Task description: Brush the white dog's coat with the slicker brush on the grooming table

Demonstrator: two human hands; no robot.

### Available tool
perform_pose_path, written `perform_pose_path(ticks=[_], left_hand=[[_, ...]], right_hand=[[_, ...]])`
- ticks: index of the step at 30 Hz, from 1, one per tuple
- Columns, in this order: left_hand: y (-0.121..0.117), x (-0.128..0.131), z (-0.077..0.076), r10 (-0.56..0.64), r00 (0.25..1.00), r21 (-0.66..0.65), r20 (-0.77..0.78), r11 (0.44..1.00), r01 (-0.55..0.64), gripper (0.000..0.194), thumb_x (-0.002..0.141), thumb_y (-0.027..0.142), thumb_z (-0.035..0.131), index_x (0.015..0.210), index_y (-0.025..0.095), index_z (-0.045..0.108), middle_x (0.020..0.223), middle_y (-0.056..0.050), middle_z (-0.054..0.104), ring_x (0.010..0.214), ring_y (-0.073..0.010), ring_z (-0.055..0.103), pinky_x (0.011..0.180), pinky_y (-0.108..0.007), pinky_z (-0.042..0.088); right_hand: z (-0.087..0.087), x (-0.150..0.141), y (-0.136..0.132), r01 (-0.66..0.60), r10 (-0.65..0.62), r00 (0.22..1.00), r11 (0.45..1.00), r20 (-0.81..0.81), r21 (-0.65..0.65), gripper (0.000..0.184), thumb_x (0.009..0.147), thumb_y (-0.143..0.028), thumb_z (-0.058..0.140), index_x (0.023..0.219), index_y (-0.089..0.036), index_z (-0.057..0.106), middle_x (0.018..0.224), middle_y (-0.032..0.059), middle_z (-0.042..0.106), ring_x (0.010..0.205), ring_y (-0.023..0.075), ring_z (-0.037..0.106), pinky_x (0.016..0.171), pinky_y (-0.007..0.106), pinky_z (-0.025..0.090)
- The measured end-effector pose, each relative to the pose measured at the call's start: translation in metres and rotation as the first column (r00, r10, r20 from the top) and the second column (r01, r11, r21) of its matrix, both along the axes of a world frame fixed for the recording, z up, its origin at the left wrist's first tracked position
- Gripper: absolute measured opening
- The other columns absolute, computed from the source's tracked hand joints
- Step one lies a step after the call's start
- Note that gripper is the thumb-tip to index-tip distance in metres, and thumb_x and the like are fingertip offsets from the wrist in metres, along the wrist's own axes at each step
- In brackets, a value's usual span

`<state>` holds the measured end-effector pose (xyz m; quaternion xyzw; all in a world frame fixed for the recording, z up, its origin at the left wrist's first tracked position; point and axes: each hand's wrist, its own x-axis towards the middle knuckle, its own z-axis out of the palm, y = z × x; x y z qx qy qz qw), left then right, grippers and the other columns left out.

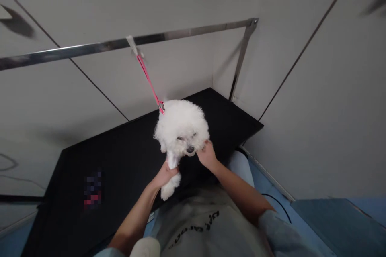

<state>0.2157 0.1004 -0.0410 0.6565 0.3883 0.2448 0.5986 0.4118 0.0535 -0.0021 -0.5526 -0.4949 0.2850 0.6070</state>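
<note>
A small fluffy white dog [181, 126] stands at the near edge of a black grooming table [120, 160], facing me. My left hand [165, 174] is closed around one of its front legs, the paw hanging below my fingers. My right hand [206, 153] is closed on the fur at the side of its muzzle. A pink leash [149, 82] runs taut from the dog's neck up to a metal bar [169, 34] overhead.
The bar's upright post [239, 62] stands at the table's far right corner. Grey wall panels close in behind and to the right. A blue floor [331, 225] with a black cable lies at the right. A blurred patch sits on the table's left.
</note>
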Motion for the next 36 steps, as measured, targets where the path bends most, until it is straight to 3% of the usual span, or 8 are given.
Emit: perform_pose_path(ticks=[8, 12, 16, 20, 24, 28, 32, 36], left_hand=[[-0.034, -0.001, 0.001, 0.108, 0.994, -0.056, 0.003, 0.993, -0.108, 0.031, 0.058, 0.028, 0.065, 0.078, 0.019, 0.044, 0.064, 0.006, 0.040, 0.059, -0.0077, 0.034, 0.055, -0.021, 0.030], [-0.045, 0.000, 0.003, 0.100, 0.995, -0.114, 0.024, 0.989, -0.097, 0.032, 0.058, 0.028, 0.068, 0.080, 0.018, 0.047, 0.065, 0.004, 0.045, 0.059, -0.0082, 0.039, 0.055, -0.021, 0.033], [-0.048, 0.000, 0.011, 0.172, 0.985, -0.129, 0.013, 0.977, -0.169, 0.036, 0.054, 0.026, 0.072, 0.080, 0.018, 0.049, 0.064, 0.005, 0.048, 0.058, -0.0075, 0.041, 0.054, -0.020, 0.034], [-0.047, 0.000, 0.012, 0.131, 0.991, -0.151, -0.026, 0.980, -0.133, 0.029, 0.056, 0.027, 0.072, 0.072, 0.017, 0.049, 0.058, 0.006, 0.045, 0.053, -0.0064, 0.038, 0.050, -0.020, 0.032], [-0.050, 0.004, 0.010, 0.125, 0.992, -0.160, -0.010, 0.979, -0.125, 0.033, 0.055, 0.030, 0.075, 0.072, 0.018, 0.050, 0.061, 0.004, 0.048, 0.054, -0.0074, 0.041, 0.052, -0.022, 0.035], [-0.061, 0.018, 0.006, 0.145, 0.989, -0.149, -0.016, 0.978, -0.145, 0.038, 0.055, 0.035, 0.077, 0.075, 0.019, 0.049, 0.061, 0.005, 0.047, 0.055, -0.0084, 0.041, 0.053, -0.023, 0.034], [-0.070, 0.035, -0.003, 0.233, 0.971, -0.095, 0.052, 0.969, -0.228, 0.043, 0.058, 0.033, 0.075, 0.090, 0.020, 0.049, 0.066, 0.006, 0.048, 0.057, -0.0078, 0.041, 0.055, -0.022, 0.036], [-0.072, 0.046, -0.010, 0.221, 0.975, -0.074, 0.033, 0.973, -0.218, 0.050, 0.063, 0.035, 0.073, 0.104, 0.019, 0.051, 0.064, 0.006, 0.048, 0.057, -0.0100, 0.045, 0.058, -0.024, 0.039]], right_hand=[[0.001, -0.008, -0.016, 0.005, -0.005, 1.000, 1.000, 0.026, 0.007, 0.007, 0.074, -0.023, 0.062, 0.069, -0.021, 0.067, 0.072, 0.0051, 0.071, 0.079, 0.0228, 0.067, 0.078, 0.035, 0.055], [0.000, -0.008, -0.029, -0.249, 0.242, 0.968, 0.961, -0.070, -0.120, 0.021, 0.078, -0.029, 0.061, 0.058, -0.022, 0.063, 0.061, 0.0041, 0.066, 0.067, 0.0215, 0.065, 0.070, 0.035, 0.054], [0.005, -0.002, -0.033, -0.101, 0.093, 0.990, 0.992, -0.105, -0.076, 0.016, 0.076, -0.029, 0.063, 0.062, -0.021, 0.063, 0.070, 0.0055, 0.068, 0.077, 0.0223, 0.065, 0.075, 0.034, 0.052], [0.006, 0.001, -0.028, -0.318, 0.297, 0.944, 0.934, -0.144, -0.160, 0.028, 0.080, -0.031, 0.058, 0.055, -0.020, 0.060, 0.057, 0.0029, 0.063, 0.059, 0.0174, 0.061, 0.064, 0.030, 0.051], [0.007, 0.006, -0.023, -0.091, 0.078, 0.988, 0.991, -0.136, -0.097, 0.020, 0.078, -0.027, 0.060, 0.060, -0.019, 0.062, 0.068, 0.0048, 0.068, 0.071, 0.0197, 0.064, 0.068, 0.030, 0.050], [0.011, 0.008, -0.023, -0.354, 0.340, 0.933, 0.926, -0.115, -0.132, 0.028, 0.079, -0.026, 0.059, 0.051, -0.019, 0.059, 0.056, 0.0027, 0.063, 0.057, 0.0176, 0.060, 0.062, 0.030, 0.048], [0.014, 0.011, -0.023, -0.123, 0.113, 0.983, 0.991, -0.143, -0.058, 0.015, 0.075, -0.024, 0.063, 0.061, -0.019, 0.061, 0.066, 0.0043, 0.067, 0.069, 0.0202, 0.063, 0.067, 0.030, 0.048], [0.006, 0.026, -0.022, -0.318, 0.281, 0.932, 0.936, -0.229, -0.148, 0.024, 0.077, -0.035, 0.062, 0.059, -0.019, 0.060, 0.055, 0.0010, 0.060, 0.057, 0.0163, 0.056, 0.057, 0.027, 0.045]])
